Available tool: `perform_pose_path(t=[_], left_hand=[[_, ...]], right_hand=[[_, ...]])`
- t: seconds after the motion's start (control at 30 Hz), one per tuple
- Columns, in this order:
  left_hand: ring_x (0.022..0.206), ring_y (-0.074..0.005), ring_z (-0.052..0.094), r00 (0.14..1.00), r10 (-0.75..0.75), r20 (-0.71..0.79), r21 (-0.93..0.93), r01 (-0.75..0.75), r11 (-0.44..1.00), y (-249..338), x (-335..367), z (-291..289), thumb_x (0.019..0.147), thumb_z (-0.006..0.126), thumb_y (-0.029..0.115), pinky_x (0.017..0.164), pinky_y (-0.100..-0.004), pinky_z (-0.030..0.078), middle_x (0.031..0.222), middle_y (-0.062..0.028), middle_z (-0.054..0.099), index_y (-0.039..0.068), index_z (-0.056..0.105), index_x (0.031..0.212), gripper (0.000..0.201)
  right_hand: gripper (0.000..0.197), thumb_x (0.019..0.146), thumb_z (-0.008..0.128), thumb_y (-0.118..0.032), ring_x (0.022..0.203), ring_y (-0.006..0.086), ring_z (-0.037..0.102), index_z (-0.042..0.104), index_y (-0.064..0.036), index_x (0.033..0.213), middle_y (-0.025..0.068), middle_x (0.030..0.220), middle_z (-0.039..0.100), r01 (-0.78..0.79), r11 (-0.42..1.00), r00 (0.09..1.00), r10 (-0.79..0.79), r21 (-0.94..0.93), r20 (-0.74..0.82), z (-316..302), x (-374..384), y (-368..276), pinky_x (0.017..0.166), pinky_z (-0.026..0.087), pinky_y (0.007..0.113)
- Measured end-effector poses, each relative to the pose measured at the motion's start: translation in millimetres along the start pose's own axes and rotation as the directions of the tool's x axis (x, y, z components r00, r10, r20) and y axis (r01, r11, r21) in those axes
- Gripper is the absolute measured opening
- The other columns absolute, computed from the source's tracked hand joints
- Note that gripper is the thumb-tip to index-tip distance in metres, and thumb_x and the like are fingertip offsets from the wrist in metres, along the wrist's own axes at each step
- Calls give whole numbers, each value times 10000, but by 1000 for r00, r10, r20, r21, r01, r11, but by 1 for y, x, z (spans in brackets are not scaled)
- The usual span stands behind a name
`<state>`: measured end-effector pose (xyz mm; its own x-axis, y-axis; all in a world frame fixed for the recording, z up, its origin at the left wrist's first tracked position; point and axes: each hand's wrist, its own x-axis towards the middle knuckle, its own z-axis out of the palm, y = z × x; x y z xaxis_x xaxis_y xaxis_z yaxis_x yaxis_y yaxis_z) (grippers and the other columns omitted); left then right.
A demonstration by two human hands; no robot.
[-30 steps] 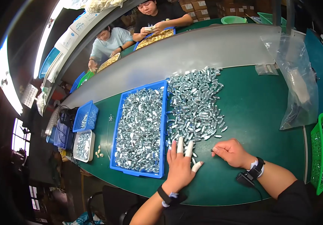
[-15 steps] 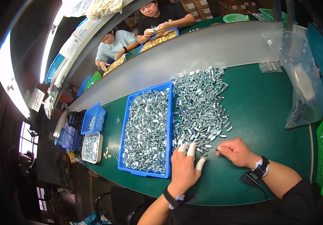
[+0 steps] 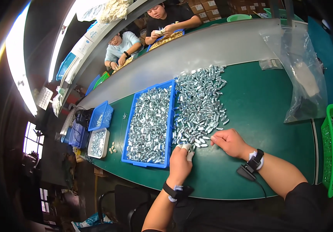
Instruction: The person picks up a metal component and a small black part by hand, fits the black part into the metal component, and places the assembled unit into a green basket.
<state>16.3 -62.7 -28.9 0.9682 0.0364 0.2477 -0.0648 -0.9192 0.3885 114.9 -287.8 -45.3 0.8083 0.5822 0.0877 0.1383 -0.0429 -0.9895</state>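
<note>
A heap of small, shiny silver metal pieces (image 3: 199,104) lies loose on the green table. My left hand (image 3: 180,162), with white covers on its fingertips, is at the heap's near edge beside the blue tray. Its fingers are drawn together, and whatever they hold is hidden. To its right, my right hand (image 3: 230,142) is closed in a pinch just off the heap's near right edge. What sits between its thumb and finger is too small to name. The blue tray (image 3: 171,127), left of the heap, is full of the same silver pieces.
At the left stand a blue basket (image 3: 105,123) and a white tub (image 3: 105,150) with metal pieces. A green basket (image 3: 328,154) is at the right edge, near a clear plastic bag (image 3: 290,65). Beyond a grey partition (image 3: 228,50), two people handle gold-coloured pieces.
My left hand's fingers, spread before, have closed together at the heap's edge. My right hand stays pinched near the heap. The whole view has shifted slightly.
</note>
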Motion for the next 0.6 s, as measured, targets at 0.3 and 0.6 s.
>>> perform_pose_path(t=[0.3, 0.6], left_hand=[[741, -231, 680, 995, -85, -59, -109, 78, 991, 10, 8, 6, 835, 753, -12, 693, -329, 550, 876, -119, 660, 11, 690, 1085, 259], [805, -238, 679, 990, -90, -106, -164, 71, 984, 11, 6, 4, 868, 710, -29, 722, -346, 548, 963, -128, 652, 14, 669, 1110, 249]], right_hand=[[284, 999, 607, -254, 584, 87, 446, 738, -42, 861, 2, 606, 529, 64, 998, 997, -64, -15, -36, 1, 1, 4, 558, 383, 309], [275, 995, 610, -247, 566, 77, 437, 734, -45, 856, 0, 587, 521, 69, 996, 996, -72, -49, -50, -1, 4, 2, 545, 381, 310]])
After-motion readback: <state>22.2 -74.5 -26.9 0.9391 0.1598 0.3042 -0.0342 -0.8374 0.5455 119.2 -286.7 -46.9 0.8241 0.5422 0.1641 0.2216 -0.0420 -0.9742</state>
